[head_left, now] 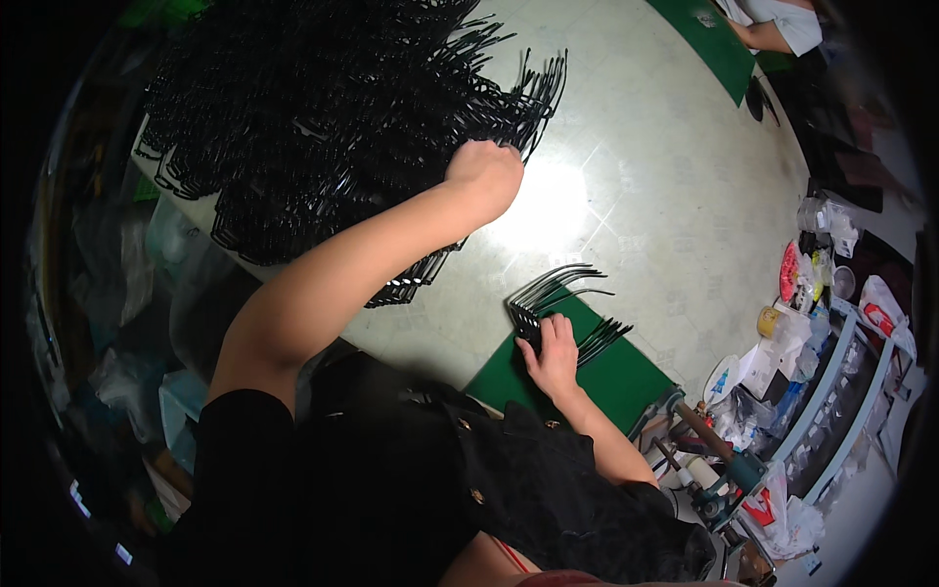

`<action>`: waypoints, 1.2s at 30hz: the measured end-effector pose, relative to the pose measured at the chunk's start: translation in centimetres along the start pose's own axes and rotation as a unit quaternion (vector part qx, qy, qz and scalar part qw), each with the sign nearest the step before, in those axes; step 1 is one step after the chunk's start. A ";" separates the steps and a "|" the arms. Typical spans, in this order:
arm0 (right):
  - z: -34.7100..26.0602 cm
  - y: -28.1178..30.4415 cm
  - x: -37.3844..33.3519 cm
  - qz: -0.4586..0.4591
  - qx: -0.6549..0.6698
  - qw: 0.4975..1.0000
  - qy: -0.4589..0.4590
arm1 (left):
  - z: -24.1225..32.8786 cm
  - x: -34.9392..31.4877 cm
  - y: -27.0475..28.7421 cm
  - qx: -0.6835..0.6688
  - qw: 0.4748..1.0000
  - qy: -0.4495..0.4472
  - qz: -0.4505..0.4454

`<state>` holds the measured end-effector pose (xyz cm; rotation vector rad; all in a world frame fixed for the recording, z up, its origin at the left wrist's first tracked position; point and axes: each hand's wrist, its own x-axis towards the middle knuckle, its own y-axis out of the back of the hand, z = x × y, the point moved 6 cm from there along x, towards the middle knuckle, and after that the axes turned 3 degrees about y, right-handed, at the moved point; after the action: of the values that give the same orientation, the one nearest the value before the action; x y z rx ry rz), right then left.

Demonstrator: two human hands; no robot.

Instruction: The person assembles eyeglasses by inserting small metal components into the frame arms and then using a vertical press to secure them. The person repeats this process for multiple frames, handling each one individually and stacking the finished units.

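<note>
Black clothing on the person's lap (391,489) fills the lower middle, nearest the lens. Beyond it spreads the pale desk (665,196), and the biggest thing on it is a heap of black curved-prong plastic pieces (323,127) piled across the far left. Next in size is a green mat (626,377) at the near edge, with a second green mat (709,44) far off by another person's sleeve (792,24).

The left hand (486,174) is stretched out to the heap's near-right edge, fingers curled shut into a fist among the pieces; what exactly they enclose is hidden. The right hand (553,354) rests on the near mat, its grip closed on a small bunch of black pieces (562,298) whose prongs fan away from it.

This looks like gathering: drawing pieces from the heap to add to the bunch. Pulling some free probably calls for a careful lift, since the prongs seem interlocked.
</note>
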<state>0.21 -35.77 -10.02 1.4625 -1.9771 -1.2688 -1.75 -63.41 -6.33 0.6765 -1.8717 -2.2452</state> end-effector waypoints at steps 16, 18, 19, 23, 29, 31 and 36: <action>-2.9 16.7 26.4 0.150 0.119 0.978 0.082 | -5.8 7.5 0.6 -0.029 0.986 -0.107 0.125; -4.0 16.1 30.8 0.144 0.065 0.983 0.092 | -5.2 6.4 1.2 -0.012 0.986 -0.113 0.118; -4.7 15.3 32.6 0.140 0.032 0.983 0.114 | -5.0 5.9 0.8 -0.017 0.988 -0.104 0.113; -6.0 11.2 35.3 0.066 0.047 0.992 0.099 | -2.5 3.8 -0.4 0.036 0.991 -0.102 0.075; -5.1 8.1 30.7 0.018 0.066 0.997 0.042 | 0.9 0.5 -2.8 0.009 0.995 -0.096 0.029; -4.7 7.5 28.2 0.001 0.044 0.999 0.021 | 1.8 -1.0 -3.0 0.023 0.991 -0.101 0.085; -1.5 6.7 24.7 0.093 0.140 0.984 0.054 | 3.8 -3.4 -4.1 0.008 0.966 -0.121 0.228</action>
<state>-12.14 -58.21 -8.81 1.3935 -2.2267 -0.8422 0.39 -57.80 -8.94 -0.0397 -1.9045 -2.0761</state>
